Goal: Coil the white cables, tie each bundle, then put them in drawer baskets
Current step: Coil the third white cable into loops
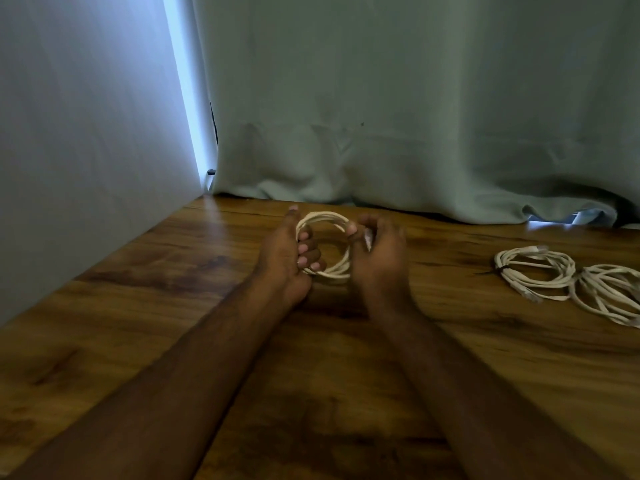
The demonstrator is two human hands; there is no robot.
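A coiled white cable (327, 218) is held up above the wooden table (138, 306) between both hands. My left hand (287, 251) grips the coil's left side, fingers curled through the loop. My right hand (379, 251) holds the coil's right side, and its thumb and fingers pinch the cable's end plug. At the right of the table lies a coiled white bundle (535, 271) with a dark tie round its left side. A second white coil (609, 294) lies beside it, partly cut off by the frame edge.
A grey-green curtain (398, 116) hangs along the table's far edge, its hem resting on the wood. A pale wall (86, 133) borders the table on the left. No drawer baskets are in view.
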